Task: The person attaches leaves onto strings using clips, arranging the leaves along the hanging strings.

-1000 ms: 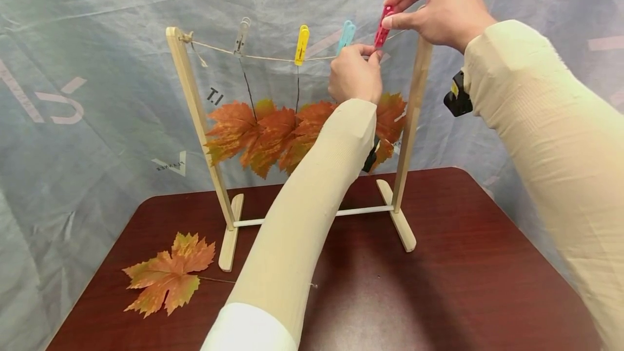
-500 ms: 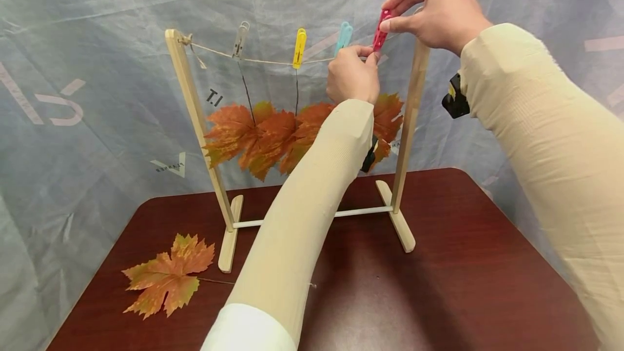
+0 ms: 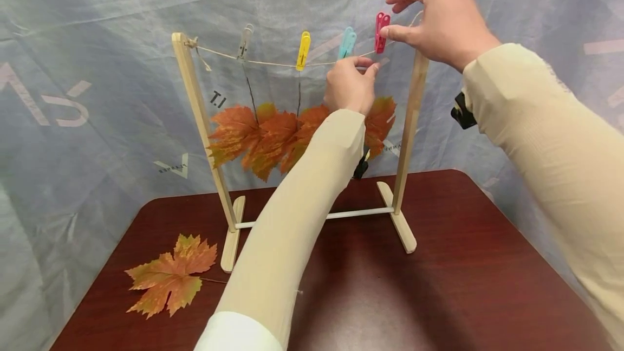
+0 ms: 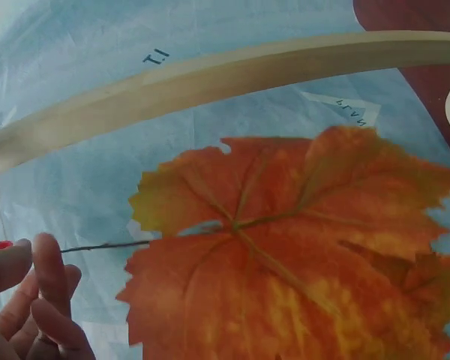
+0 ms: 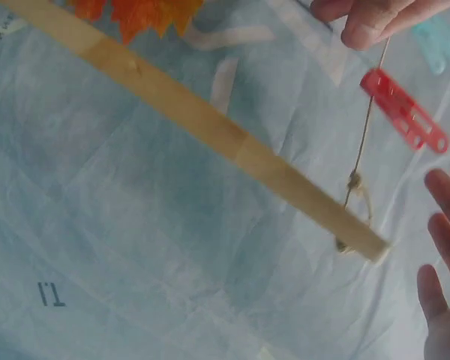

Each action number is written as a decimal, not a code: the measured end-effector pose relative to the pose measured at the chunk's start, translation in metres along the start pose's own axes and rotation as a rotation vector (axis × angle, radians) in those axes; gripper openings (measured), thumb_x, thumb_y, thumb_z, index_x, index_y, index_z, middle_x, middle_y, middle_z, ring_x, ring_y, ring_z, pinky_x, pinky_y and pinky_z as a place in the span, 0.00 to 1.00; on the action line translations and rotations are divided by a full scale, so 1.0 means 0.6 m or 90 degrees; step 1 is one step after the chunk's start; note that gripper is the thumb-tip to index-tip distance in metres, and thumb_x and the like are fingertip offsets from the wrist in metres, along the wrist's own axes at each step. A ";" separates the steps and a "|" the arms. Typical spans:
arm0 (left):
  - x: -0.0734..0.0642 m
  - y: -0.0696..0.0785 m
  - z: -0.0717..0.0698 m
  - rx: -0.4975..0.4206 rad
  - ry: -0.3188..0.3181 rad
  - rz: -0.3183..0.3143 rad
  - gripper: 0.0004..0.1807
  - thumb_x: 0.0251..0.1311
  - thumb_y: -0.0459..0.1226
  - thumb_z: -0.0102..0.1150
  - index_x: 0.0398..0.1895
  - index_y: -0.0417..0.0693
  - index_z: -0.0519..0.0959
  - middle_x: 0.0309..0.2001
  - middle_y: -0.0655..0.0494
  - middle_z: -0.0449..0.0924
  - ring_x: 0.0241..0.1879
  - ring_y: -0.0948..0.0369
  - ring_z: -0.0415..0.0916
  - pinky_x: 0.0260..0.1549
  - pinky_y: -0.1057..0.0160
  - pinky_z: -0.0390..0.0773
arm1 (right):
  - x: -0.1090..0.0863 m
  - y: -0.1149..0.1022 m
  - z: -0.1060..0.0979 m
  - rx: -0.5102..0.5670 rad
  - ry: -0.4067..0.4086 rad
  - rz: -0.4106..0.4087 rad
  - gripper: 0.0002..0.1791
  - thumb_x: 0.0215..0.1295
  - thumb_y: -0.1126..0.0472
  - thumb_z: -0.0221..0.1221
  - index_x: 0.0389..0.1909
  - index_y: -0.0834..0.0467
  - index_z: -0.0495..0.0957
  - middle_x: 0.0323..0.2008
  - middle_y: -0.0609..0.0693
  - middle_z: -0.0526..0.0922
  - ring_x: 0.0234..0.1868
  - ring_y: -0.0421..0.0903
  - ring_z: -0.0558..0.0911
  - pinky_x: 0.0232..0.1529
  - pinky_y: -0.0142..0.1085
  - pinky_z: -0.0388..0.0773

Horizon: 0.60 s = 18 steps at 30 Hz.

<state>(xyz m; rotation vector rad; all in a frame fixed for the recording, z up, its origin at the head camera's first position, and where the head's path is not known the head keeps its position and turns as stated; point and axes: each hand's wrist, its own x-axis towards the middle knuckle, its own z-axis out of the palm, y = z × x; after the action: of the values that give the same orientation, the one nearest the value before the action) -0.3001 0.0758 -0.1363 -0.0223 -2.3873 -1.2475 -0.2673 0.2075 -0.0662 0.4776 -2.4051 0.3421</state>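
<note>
A red clothespin (image 3: 382,33) stands clipped on the twine (image 3: 273,63) near the right post. My right hand (image 3: 446,20) is just right of it, fingers spread and thumb beside the pin; the right wrist view shows a gap between these fingers and the red clothespin (image 5: 403,110). Below and left of the pin is my left hand (image 3: 350,85), thumb and forefinger slightly parted. In the left wrist view, the dark stem (image 4: 109,245) of an orange maple leaf (image 4: 285,247) passes behind its fingers. Light blue (image 3: 348,42), yellow (image 3: 303,50) and clear (image 3: 245,41) clothespins sit farther left.
Several orange leaves (image 3: 236,129) hang below the twine. The wooden frame (image 3: 197,96) stands on a dark red table (image 3: 468,264), with a white crossbar (image 3: 361,213). One loose leaf (image 3: 173,275) lies at the table's left. A grey cloth (image 3: 97,123) hangs behind.
My right fingers have opened and let go of the red clothespin, which stays on the twine. My left hand has dropped slightly away from it, its thumb and forefinger parting.
</note>
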 end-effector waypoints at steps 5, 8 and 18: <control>-0.017 -0.021 -0.026 0.005 -0.015 0.069 0.13 0.68 0.55 0.62 0.51 0.66 0.85 0.41 0.68 0.86 0.38 0.68 0.81 0.36 0.61 0.76 | -0.029 0.000 0.009 -0.023 0.098 -0.084 0.19 0.69 0.58 0.64 0.55 0.67 0.82 0.53 0.67 0.83 0.63 0.63 0.72 0.70 0.56 0.59; -0.027 -0.035 -0.049 -0.009 -0.017 0.102 0.12 0.68 0.54 0.62 0.48 0.64 0.85 0.39 0.67 0.87 0.38 0.68 0.81 0.36 0.62 0.76 | -0.050 0.000 0.019 -0.017 0.143 -0.129 0.15 0.69 0.59 0.63 0.48 0.66 0.85 0.46 0.66 0.86 0.56 0.64 0.76 0.62 0.58 0.67; -0.086 -0.108 -0.125 -0.082 -0.003 0.200 0.11 0.68 0.50 0.64 0.47 0.57 0.87 0.39 0.63 0.88 0.36 0.67 0.82 0.34 0.62 0.76 | -0.140 -0.006 0.076 0.075 0.137 -0.152 0.10 0.65 0.63 0.66 0.43 0.65 0.86 0.42 0.63 0.87 0.47 0.63 0.80 0.51 0.59 0.71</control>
<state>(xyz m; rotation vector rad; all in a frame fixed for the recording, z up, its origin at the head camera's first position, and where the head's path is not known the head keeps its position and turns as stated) -0.2395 -0.0116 -0.1698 -0.4232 -2.1958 -1.2444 -0.2303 0.2088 -0.1545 0.7351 -2.1012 0.4073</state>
